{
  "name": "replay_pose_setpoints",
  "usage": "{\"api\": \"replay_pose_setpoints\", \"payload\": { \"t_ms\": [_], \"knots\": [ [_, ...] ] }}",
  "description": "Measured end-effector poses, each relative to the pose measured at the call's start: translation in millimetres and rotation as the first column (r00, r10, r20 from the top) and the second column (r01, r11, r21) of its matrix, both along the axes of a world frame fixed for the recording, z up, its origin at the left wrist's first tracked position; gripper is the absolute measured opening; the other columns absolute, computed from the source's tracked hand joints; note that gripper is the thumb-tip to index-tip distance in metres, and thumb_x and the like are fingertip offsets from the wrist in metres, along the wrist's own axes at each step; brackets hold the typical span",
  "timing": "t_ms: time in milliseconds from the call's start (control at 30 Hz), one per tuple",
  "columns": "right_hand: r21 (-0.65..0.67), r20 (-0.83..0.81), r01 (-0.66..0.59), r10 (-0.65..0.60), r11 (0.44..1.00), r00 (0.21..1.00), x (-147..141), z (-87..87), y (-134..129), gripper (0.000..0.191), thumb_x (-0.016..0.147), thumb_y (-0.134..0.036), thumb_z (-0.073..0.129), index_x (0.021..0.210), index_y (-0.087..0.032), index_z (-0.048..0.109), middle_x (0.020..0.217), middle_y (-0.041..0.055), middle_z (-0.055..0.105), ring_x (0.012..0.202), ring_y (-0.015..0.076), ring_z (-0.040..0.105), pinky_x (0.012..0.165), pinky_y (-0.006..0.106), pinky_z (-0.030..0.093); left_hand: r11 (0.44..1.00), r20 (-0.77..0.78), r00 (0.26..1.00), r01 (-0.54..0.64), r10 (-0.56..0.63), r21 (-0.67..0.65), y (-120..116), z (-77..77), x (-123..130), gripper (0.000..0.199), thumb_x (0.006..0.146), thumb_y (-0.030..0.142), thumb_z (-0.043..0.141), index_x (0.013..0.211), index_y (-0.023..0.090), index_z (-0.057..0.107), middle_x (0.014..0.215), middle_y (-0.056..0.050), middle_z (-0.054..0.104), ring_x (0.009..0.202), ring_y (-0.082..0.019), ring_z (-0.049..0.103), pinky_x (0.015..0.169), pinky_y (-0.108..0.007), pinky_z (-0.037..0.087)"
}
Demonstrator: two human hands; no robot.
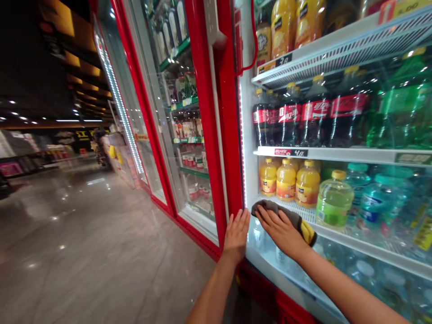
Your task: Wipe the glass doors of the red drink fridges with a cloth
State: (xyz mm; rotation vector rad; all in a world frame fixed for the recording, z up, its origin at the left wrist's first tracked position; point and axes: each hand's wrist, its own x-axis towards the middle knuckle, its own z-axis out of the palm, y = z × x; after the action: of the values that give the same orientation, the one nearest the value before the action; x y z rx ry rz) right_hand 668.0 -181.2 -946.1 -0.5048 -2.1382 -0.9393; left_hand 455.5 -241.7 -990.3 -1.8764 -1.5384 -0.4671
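My right hand [281,229] presses a folded grey cloth [293,217] with a yellow side against the front of the drinks fridge, fingers stretched over it. Behind the cloth is the shelf of small orange juice bottles [286,181]. Just to the left, my left hand [237,236] rests with fingers extended on the red door frame [232,180], at the lit edge of the fridge; nothing is in it. The part of the cloth under my right palm is hidden.
Cola bottles [315,114] and large green bottles [401,103] stand on the shelf above. Blue-capped bottles [378,202] are at right. Another red-framed glass cabinet [189,135] adjoins on the left, beside a shiny grey floor [87,243].
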Motion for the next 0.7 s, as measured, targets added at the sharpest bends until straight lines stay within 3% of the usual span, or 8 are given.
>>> {"api": "replay_pose_setpoints", "payload": {
  "t_ms": [133,267,467,567,700],
  "knots": [
    [-0.018,0.035,0.011,-0.011,1.0,0.999,-7,-8.0,2,0.047,0.091,-0.01,0.047,0.135,-0.016,0.06,0.148,0.0075,0.057,0.13,0.0234,0.05,0.103,0.039,0.042,0.971,0.213,0.968,-0.172,0.135,0.167,5,-16.8,7,0.08,0.088,0.002,0.039,0.162,0.017,0.009,0.164,-0.012,0.03,0.153,-0.024,0.026,0.124,-0.049,0.03],
    [-0.088,-0.048,0.109,-0.113,0.99,0.992,-33,-8.8,2,0.049,0.094,-0.015,0.053,0.143,-0.018,0.054,0.155,0.008,0.048,0.136,0.0255,0.045,0.109,0.043,0.037,0.948,0.461,0.878,-0.246,0.13,0.203,19,-40.5,22,0.08,0.091,0.009,0.044,0.162,0.015,0.006,0.166,-0.017,0.022,0.154,-0.032,0.018,0.123,-0.059,0.026],
    [-0.06,0.131,0.027,-0.019,0.998,0.991,-29,-61.9,1,0.036,0.099,-0.018,0.049,0.133,-0.019,0.063,0.151,0.0048,0.054,0.134,0.0196,0.048,0.117,0.04,0.03,0.956,0.666,0.746,-0.214,0.028,0.2,30,-89.5,26,0.076,0.094,0.015,0.045,0.162,0.013,0.012,0.166,-0.022,0.019,0.155,-0.038,0.011,0.12,-0.068,0.021],
    [-0.061,0.144,0.057,-0.048,0.997,0.988,-29,-50.3,4,0.032,0.099,-0.017,0.051,0.127,-0.023,0.067,0.149,0.0017,0.056,0.136,0.0188,0.048,0.117,0.038,0.03,0.957,0.7,0.714,-0.194,-0.013,0.216,34,-98.8,23,0.075,0.094,0.014,0.044,0.162,0.015,0.011,0.166,-0.021,0.021,0.155,-0.037,0.011,0.12,-0.068,0.023],
    [-0.076,0.057,0.171,-0.167,0.982,0.984,-58,-20.8,12,0.044,0.098,-0.015,0.052,0.141,-0.024,0.055,0.156,0.0037,0.047,0.144,0.0216,0.04,0.116,0.042,0.031,0.959,0.686,0.726,-0.154,-0.053,0.237,36,-97.7,15,0.079,0.093,0.009,0.043,0.162,0.019,0.007,0.167,-0.019,0.021,0.155,-0.035,0.013,0.121,-0.066,0.024]
  ]
}}
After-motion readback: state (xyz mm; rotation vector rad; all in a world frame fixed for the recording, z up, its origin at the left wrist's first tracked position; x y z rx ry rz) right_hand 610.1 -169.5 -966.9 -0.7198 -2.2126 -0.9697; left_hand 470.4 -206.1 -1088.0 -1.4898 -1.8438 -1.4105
